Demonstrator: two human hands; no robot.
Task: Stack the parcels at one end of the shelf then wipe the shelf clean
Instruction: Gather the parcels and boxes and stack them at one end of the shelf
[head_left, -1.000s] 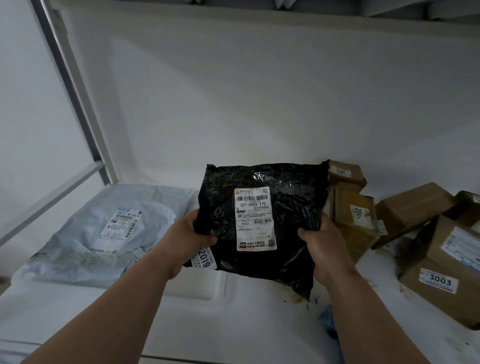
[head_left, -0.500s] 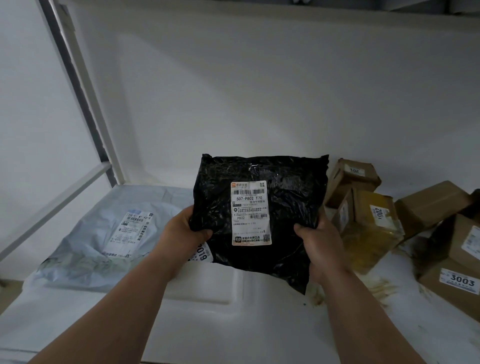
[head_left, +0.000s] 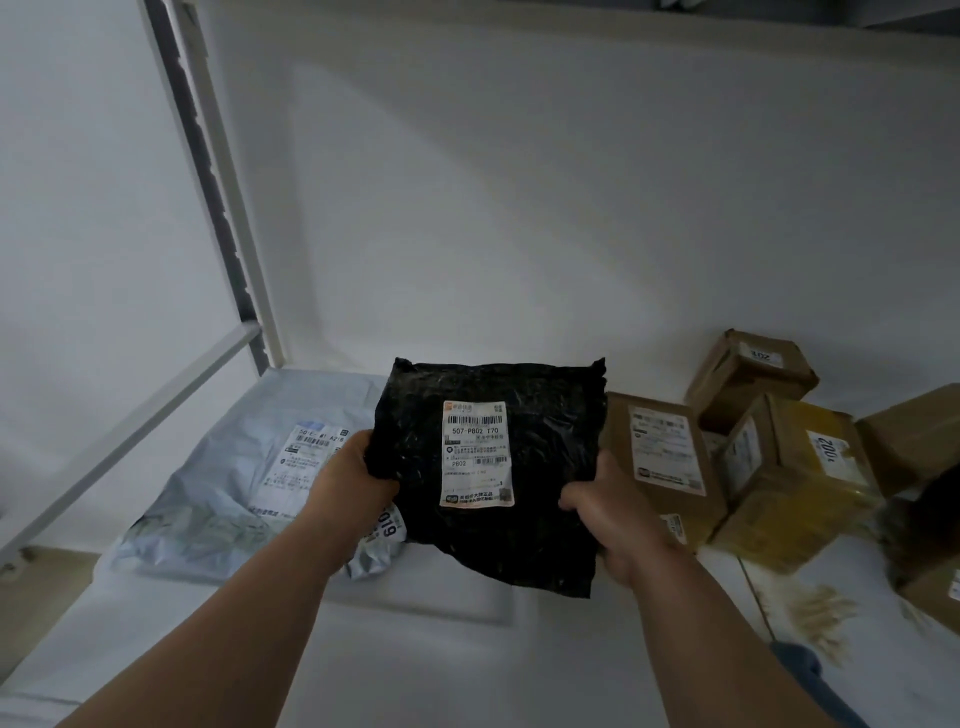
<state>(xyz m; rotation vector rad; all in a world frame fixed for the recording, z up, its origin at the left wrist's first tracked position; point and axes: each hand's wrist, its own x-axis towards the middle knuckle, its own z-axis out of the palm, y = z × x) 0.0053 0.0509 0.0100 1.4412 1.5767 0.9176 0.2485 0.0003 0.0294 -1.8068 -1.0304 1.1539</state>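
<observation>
A black plastic parcel (head_left: 540, 467) with a white address label is held above the white shelf (head_left: 426, 660). My left hand (head_left: 353, 478) grips its left edge and my right hand (head_left: 602, 514) grips its right edge. At the shelf's left end lies a flat grey mailer bag (head_left: 223, 493), partly under the black parcel's left corner. To the right stand several brown cardboard boxes, the nearest a labelled box (head_left: 665, 457), then a yellowish taped box (head_left: 800, 478) and a small box (head_left: 748, 374) behind it.
A white upright post (head_left: 208, 182) and a side rail (head_left: 130, 436) close off the shelf's left end. The white back wall is right behind the parcels. Brown dirt stains (head_left: 821, 613) mark the shelf at right. A blue cloth (head_left: 800, 665) shows by my right forearm.
Both hands have carried the black parcel leftward, towards the grey mailer. The view has shifted, so a brown labelled box behind the parcel now shows.
</observation>
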